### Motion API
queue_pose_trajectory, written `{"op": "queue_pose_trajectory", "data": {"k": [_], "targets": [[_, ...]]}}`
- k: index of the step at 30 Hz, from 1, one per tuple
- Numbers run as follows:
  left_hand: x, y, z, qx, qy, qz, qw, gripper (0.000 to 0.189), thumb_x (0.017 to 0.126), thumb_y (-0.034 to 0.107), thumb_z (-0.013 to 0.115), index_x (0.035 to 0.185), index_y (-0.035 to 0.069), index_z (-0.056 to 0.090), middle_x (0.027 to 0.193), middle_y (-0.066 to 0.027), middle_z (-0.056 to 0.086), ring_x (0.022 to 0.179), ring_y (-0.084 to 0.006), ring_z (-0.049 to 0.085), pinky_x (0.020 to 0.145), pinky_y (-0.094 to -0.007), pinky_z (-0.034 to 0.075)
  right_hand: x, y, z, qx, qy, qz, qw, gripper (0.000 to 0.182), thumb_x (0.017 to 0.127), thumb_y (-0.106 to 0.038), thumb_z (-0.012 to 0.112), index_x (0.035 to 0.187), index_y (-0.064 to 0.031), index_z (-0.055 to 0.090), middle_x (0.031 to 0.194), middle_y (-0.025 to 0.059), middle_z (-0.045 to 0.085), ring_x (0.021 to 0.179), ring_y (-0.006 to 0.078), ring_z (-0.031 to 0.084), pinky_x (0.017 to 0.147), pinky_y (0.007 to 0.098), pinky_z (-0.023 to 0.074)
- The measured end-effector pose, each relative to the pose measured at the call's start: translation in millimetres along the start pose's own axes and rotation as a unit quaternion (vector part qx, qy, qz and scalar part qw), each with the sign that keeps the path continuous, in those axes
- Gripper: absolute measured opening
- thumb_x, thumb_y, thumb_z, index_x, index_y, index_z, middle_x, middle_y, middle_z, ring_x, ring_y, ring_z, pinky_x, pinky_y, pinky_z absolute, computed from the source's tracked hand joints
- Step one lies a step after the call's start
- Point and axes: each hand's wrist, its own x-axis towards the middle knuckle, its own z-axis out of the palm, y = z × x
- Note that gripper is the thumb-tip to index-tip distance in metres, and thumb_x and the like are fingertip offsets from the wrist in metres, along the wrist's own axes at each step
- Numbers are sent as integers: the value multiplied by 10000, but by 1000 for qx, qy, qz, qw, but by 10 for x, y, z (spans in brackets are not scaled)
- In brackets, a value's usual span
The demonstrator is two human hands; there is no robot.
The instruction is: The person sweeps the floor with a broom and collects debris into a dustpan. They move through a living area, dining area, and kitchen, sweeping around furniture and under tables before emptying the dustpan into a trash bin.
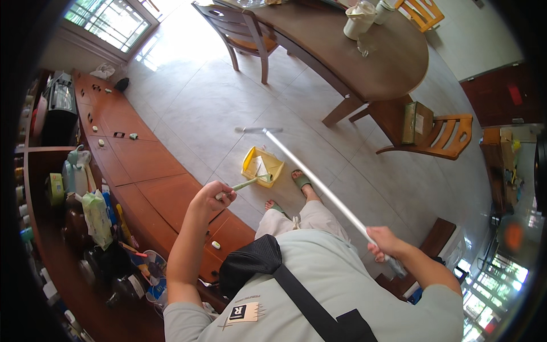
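My left hand (217, 194) grips the pale green handle (245, 184) of a yellow long-handled dustpan (249, 159). The pan rests on the floor in front of my feet, with a white piece, perhaps paper, inside it. In my right hand (384, 242) is the upper part of a silver-white pole (316, 178). That pole slants away to a narrow, blurred crosswise head (259, 129) on the tiles just beyond the dustpan. Whether the head is a broom or a floor squeegee cannot be told.
A long red-brown cabinet (149, 171) runs along my left, beside shelves crowded with bottles. Ahead stand a brown table (316, 42) with a white jug (360, 21) and a wooden chair (252, 34). Another chair (453, 137) at the right carries a box (416, 124).
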Motion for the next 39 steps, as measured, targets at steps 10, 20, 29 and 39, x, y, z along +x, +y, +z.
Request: {"op": "queue_pose_trajectory", "data": {"k": [10, 20, 29, 39], "targets": [[102, -70, -124, -46, 38, 8, 998, 89, 853, 5, 413, 927, -38, 390, 854, -161, 504, 668, -126, 540, 351, -138, 372, 1718, -1332, 250, 9, 93, -164, 982, 253, 938, -272, 372, 869, -47, 466, 555, 64, 461, 393, 116, 402, 324, 263, 353], [87, 56, 64, -77, 19, 30, 996, 116, 850, -2, 403, 908, -43, 311, 786, -125, 437, 634, -140, 526, 338, -137, 387, 1423, 216, 114, -283, 121, -103, 946, 289, 928, -233, 353, 786, -35, 508, 508, 102, 498, 350, 206, 484, 314, 358, 383], [-35, -313, -157, -92, 6, 58, 994, 90, 832, -17, 414, 875, -80, 367, 754, -124, 461, 597, -141, 519, 338, -147, 371, -428, 1191, 349, -35, 28, 38, 998, 249, 932, -307, 417, 901, -96, 546, 570, 11, 464, 419, 73, 402, 343, 227, 341], [71, -1402, -368, -81, -16, 75, 994, 85, 798, -40, 412, 870, -30, 368, 756, -133, 489, 624, -138, 529, 344, -142, 351, 499, 490, -103, -173, 95, -179, 964, 272, 924, -299, 395, 770, -87, 467, 540, 34, 468, 379, 100, 424, 311, 264, 354]]}}
